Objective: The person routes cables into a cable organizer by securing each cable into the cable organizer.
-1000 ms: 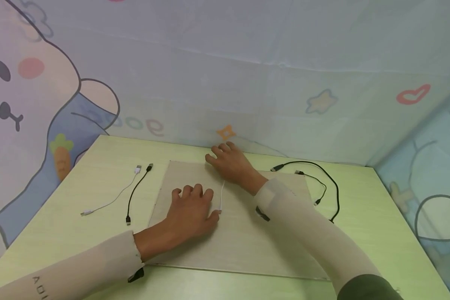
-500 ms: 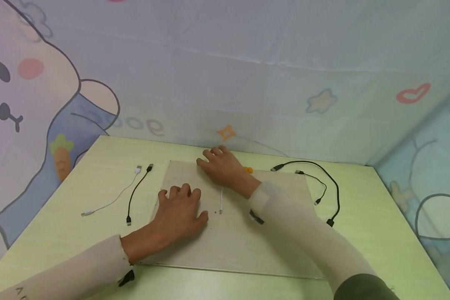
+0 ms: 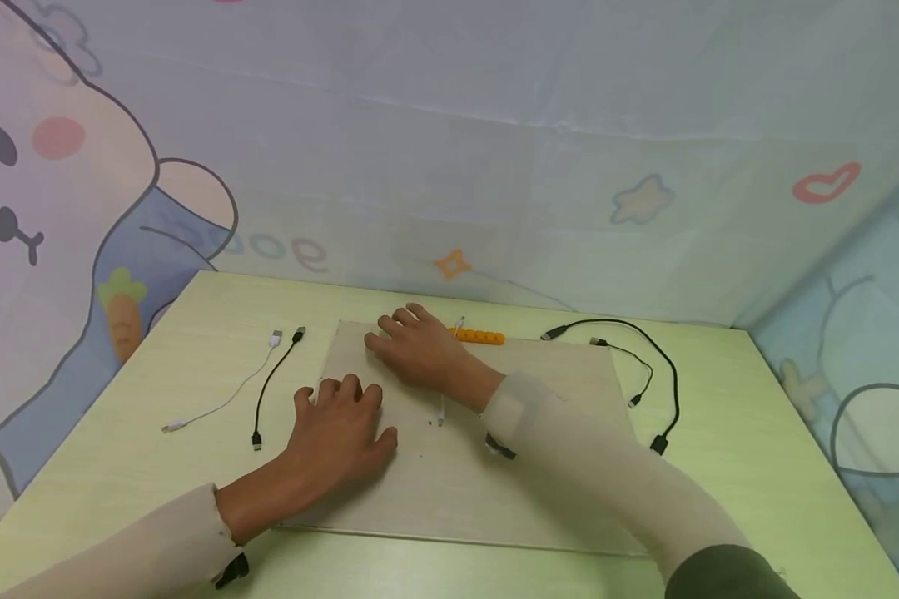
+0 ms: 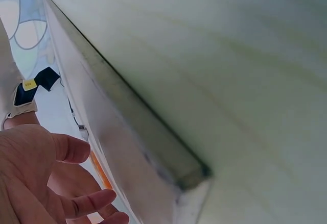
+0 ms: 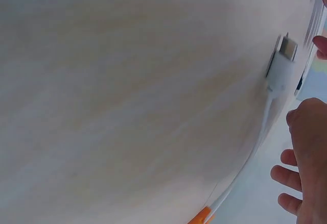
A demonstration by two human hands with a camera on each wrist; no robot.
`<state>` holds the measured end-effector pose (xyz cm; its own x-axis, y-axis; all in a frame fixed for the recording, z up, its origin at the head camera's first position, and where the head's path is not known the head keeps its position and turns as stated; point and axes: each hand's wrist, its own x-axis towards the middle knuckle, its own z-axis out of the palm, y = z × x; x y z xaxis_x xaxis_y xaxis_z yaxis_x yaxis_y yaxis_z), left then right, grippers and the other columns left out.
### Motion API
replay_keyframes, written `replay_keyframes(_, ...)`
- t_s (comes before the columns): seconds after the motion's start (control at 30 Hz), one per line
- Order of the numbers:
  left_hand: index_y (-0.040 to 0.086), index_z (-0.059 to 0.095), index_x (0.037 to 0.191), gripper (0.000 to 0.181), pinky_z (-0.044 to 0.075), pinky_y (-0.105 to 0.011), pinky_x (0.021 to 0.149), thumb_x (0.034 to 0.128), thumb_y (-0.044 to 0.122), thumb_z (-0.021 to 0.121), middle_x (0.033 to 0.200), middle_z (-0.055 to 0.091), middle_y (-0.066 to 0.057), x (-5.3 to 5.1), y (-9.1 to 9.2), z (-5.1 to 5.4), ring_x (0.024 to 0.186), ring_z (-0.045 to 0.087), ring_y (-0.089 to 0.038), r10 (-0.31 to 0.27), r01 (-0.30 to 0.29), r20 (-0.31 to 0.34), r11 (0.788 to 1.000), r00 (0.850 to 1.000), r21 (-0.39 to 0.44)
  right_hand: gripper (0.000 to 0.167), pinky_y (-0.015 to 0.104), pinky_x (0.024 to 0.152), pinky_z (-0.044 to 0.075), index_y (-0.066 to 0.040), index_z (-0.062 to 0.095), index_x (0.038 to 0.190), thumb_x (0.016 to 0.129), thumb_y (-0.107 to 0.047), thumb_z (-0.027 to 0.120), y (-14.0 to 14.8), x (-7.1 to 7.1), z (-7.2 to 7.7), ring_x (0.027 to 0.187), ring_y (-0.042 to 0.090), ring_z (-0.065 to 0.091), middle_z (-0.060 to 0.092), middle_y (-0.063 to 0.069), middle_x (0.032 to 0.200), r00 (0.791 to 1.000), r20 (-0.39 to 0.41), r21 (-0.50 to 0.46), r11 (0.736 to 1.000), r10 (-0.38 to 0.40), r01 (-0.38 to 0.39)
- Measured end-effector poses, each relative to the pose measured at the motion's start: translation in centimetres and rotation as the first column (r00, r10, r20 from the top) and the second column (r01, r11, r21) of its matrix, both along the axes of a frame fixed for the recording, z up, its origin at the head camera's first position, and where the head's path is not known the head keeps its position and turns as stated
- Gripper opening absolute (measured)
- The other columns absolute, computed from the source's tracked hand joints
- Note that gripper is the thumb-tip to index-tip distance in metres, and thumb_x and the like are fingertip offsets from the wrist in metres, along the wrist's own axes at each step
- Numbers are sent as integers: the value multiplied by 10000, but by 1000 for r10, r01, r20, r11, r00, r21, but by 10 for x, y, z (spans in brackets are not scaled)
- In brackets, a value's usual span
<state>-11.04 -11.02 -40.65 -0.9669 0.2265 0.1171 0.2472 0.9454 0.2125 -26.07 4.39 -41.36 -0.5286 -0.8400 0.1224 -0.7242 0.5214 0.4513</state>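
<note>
My right hand (image 3: 423,353) hovers over the upper left part of a pale board (image 3: 524,491), fingers loosely bent and holding nothing. Just beyond its wrist, at the board's back edge, lies an orange cable holder (image 3: 483,337) with a white cable's plug (image 3: 459,323) at its left end. That cable's other connector (image 3: 440,422) rests on the board; the right wrist view shows the white connector (image 5: 280,71) and its cord running to the orange holder (image 5: 201,216). My left hand (image 3: 333,437), empty and relaxed, is over the board's left side.
Left of the board lie a white cable (image 3: 232,395) and a short black cable (image 3: 265,387). To the right are a long black cable (image 3: 673,374) and a shorter black one (image 3: 648,370). A printed cloth (image 3: 494,166) hangs behind the table.
Both hands have moved left, the right one also slightly nearer. The orange holder and the cable end in it have come into view, and the left thumb has come away from the white connector.
</note>
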Motion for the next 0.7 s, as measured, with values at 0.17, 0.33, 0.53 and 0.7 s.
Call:
replay_keyframes(0.17, 68, 650, 1070, 286, 417, -783, 1023, 1005, 337, 724, 1044, 592, -156, 5, -4, 1, 1243, 608, -535, 21, -21, 3, 1000, 1000, -8, 254, 438, 1264, 476, -241, 669, 1386, 1212, -271, 487, -6, 3, 2, 1275, 253, 698, 712, -2, 1344, 1000, 15, -5, 1000, 14, -14)
replay_keyframes(0.33, 65, 653, 1076, 282, 409, -781, 1034, 1026, 333, 724, 1042, 582, -159, 9, -9, 2, 1245, 603, -530, 37, -37, 5, 999, 999, -15, 258, 430, 1275, 469, -243, 670, 1387, 1217, -273, 477, -11, 5, 2, 1291, 250, 696, 718, -3, 1379, 999, 26, -10, 1000, 24, -24)
replay_keyframes(0.53, 60, 658, 1105, 302, 401, -788, 1048, 1044, 350, 714, 1059, 577, -162, 13, -17, -1, 1256, 599, -529, 55, -55, 14, 998, 998, -20, 257, 417, 1276, 469, -243, 672, 1380, 1215, -257, 476, -18, 7, -1, 1307, 245, 694, 716, -8, 1397, 999, 25, -16, 999, 48, -47)
replay_keyframes(0.7, 70, 648, 1059, 279, 407, -795, 1032, 1053, 344, 701, 1045, 579, -157, 17, -27, -1, 1267, 601, -540, 72, -72, 10, 997, 997, -15, 240, 405, 1272, 478, -238, 680, 1347, 1213, -265, 482, -21, 9, -2, 1308, 239, 704, 725, -9, 1339, 998, -2, -29, 998, 61, -61)
